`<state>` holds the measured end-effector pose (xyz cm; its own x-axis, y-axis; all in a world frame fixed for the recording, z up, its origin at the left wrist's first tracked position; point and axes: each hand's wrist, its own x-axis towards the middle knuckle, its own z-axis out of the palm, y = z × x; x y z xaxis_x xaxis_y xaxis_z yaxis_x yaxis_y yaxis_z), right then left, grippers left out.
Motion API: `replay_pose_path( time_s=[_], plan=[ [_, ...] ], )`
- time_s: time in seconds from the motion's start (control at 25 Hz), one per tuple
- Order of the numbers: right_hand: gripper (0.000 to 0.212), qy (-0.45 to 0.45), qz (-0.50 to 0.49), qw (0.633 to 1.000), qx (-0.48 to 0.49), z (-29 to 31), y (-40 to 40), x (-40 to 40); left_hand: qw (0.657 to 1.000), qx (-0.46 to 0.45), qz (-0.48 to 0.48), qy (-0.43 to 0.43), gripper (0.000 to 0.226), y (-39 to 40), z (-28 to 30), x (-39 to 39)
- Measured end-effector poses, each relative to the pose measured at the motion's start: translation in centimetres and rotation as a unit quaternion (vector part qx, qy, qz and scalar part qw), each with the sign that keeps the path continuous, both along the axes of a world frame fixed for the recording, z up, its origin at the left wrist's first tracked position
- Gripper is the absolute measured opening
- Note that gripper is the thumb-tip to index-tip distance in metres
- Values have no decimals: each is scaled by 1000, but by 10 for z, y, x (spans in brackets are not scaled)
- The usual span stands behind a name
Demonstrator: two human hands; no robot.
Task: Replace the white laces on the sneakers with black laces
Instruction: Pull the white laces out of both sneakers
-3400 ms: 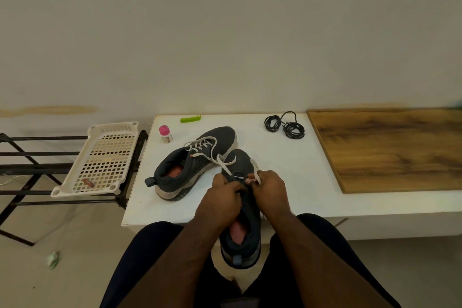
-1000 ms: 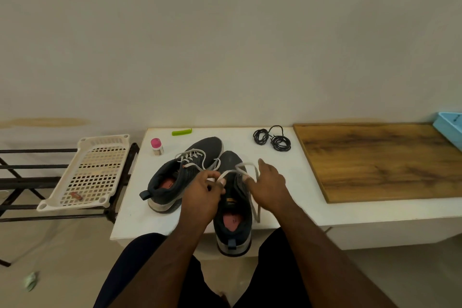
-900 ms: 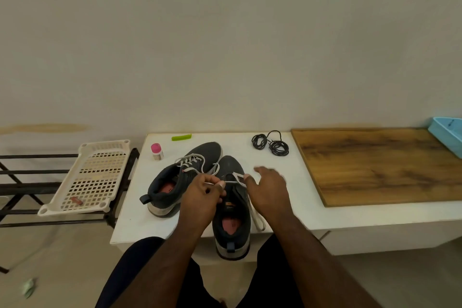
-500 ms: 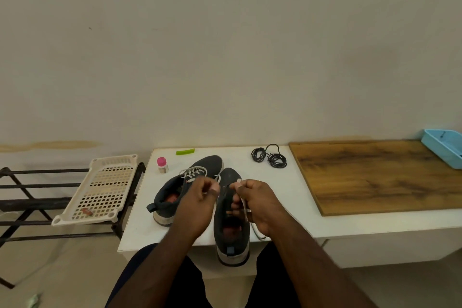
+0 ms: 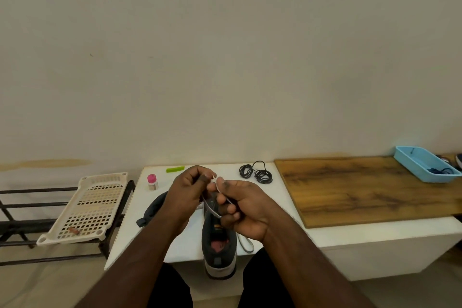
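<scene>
1. The left hand (image 5: 186,194) and right hand (image 5: 243,207) are raised together over the near sneaker (image 5: 218,245); both pinch a flat white lace (image 5: 217,189) between curled fingers.
2. That sneaker is dark grey with a pale sole and pinkish insole; its heel overhangs the white worktop (image 5: 282,230) at 6 o'clock.
3. A lace loop (image 5: 246,245) lies at its 3 o'clock.
4. The second sneaker (image 5: 152,210), mostly hidden, probably keeps its laces.
5. Coiled black laces (image 5: 257,174) lie at 1 o'clock.

Dark grey sneaker (image 5: 218,240) with pink insole, white lace (image 5: 217,210), black laces (image 5: 257,174), green clip (image 5: 175,169), pink-capped bottle (image 5: 152,182), blue tray (image 5: 425,168), wood-grain board (image 5: 370,190), cream perforated basket (image 5: 92,204).
</scene>
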<state>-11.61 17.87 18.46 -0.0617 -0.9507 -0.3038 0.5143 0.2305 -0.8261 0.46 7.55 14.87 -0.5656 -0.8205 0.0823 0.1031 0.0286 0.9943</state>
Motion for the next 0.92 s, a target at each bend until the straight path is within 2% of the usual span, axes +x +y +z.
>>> replay_pose_path(
  time_s=[0.08, 0.16, 0.2, 0.24, 0.28, 0.32, 0.36, 0.4, 0.44, 0.48, 0.56, 0.6, 0.64, 0.76, 0.84, 0.88, 0.92],
  plan=[
    [16, -68, -43, 994, -69, 17, -2, 11, 1000, 6, -7, 2, 21, 8, 5, -7],
    [14, -84, -166, 972, -146, 27, -11, 13, 998, -28, -35, -36, 25, 17, 6, -12],
    [12, -13, -237, 954, -183, 29, -16, 10, 994, -59, -59, -65, 25, 20, 5, -11],
    [11, 143, -301, 919, -210, 27, -20, 2, 988, -93, -82, -93, 25, 22, 5, -10],
    [12, 347, -323, 855, -211, 22, -23, -9, 980, -121, -98, -120, 24, 22, 5, -7],
    [13, 522, -289, 780, -188, 15, -25, -19, 974, -146, -100, -141, 23, 20, 6, -3],
    [16, 637, -219, 726, -139, 8, -27, -27, 970, -167, -86, -156, 22, 16, 8, 0],
    [18, 686, -145, 708, -86, 3, -27, -31, 968, -184, -63, -158, 19, 13, 11, 4],
    [20, 688, -91, 719, -44, -1, -24, -32, 968, -196, -40, -152, 17, 9, 14, 7],
    [22, 646, -48, 762, -18, -2, -19, -30, 969, -202, -23, -141, 17, 7, 17, 9],
    [25, 445, -6, 895, 11, 2, -9, -22, 975, -186, 2, -120, 15, 1, 20, 11],
    [26, 334, 6, 942, 20, 6, -4, -19, 979, -171, 11, -107, 13, -1, 21, 10],
    [26, 247, 21, 969, 20, 10, 0, -18, 983, -159, 21, -94, 12, -3, 21, 9],
    [25, 80, 46, 995, -27, 22, 4, -7, 988, -136, 28, -62, 17, -4, 18, 1],
    [23, -34, -45, 993, -101, 28, -3, 0, 991, -118, -3, -66, 23, 2, 15, -5],
    [21, -51, -115, 981, -145, 27, -9, -1, 987, -130, -24, -94, 25, 4, 12, -6],
    [19, 5, -184, 966, -182, 28, -15, -4, 978, -153, -44, -136, 25, 6, 10, -6]
  ],
)
